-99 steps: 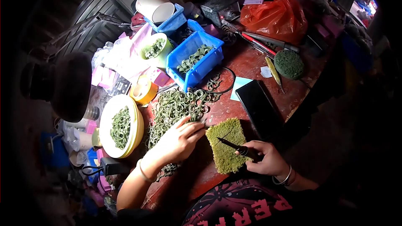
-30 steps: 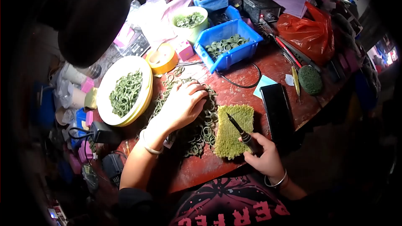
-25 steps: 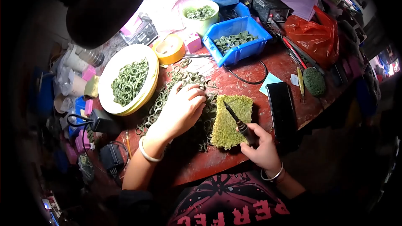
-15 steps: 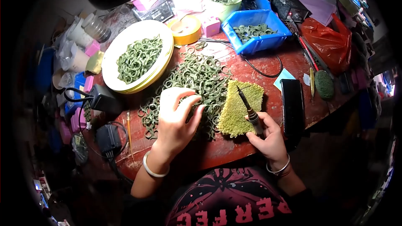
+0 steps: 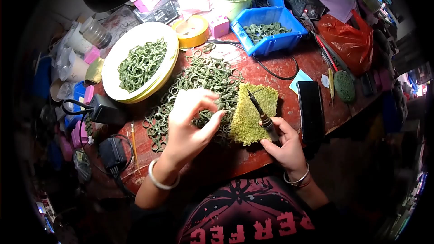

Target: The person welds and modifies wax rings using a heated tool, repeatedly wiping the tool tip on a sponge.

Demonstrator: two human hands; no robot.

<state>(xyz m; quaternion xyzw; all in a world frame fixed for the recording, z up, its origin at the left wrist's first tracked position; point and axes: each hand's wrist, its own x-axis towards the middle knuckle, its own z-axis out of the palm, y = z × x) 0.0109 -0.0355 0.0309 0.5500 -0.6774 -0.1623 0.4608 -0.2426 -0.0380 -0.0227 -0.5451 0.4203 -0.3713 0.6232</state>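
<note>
In head view, right hand (image 5: 289,150) pinches the tool (image 5: 267,123) near the table's (image 5: 239,162) near edge; its long axis slants over the mat (image 5: 246,126), tip far-left. Left hand (image 5: 187,124) curls above rings (image 5: 205,74), blurred; pinching, I cannot tell. Bare table separates mat and phone (image 5: 311,110).

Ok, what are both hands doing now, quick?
Left hand: half open, over the green rings; can't tell if it holds any.
Right hand: closed around the pen-like tool.
</note>
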